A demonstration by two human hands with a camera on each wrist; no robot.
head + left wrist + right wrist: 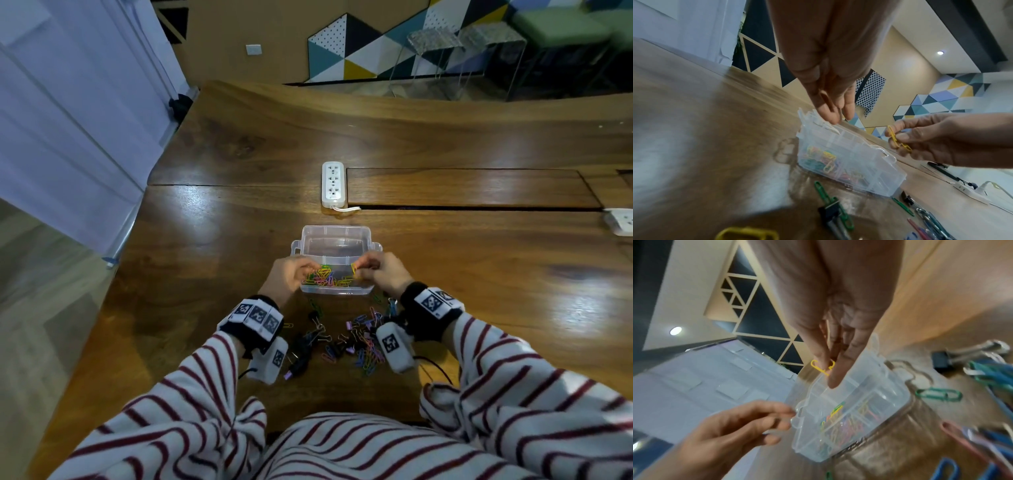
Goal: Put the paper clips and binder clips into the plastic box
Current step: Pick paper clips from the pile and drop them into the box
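Note:
A clear plastic box (337,229) stands on the wooden table with several coloured paper clips (327,277) in its near compartment. My right hand (363,269) hovers over the box's right side and pinches linked yellow paper clips (898,141), which also show in the right wrist view (821,368). My left hand (301,270) is at the box's left side with loosely bent fingers (777,418) and holds nothing. Between my wrists, nearer to me than the box, lies a loose pile of paper clips and binder clips (356,339), among them a black binder clip (830,211).
A white power strip (332,185) lies beyond the box, beside a long hatch (472,188) in the tabletop. Another socket block (620,221) sits at the right edge. The table's left edge (137,219) drops to the floor.

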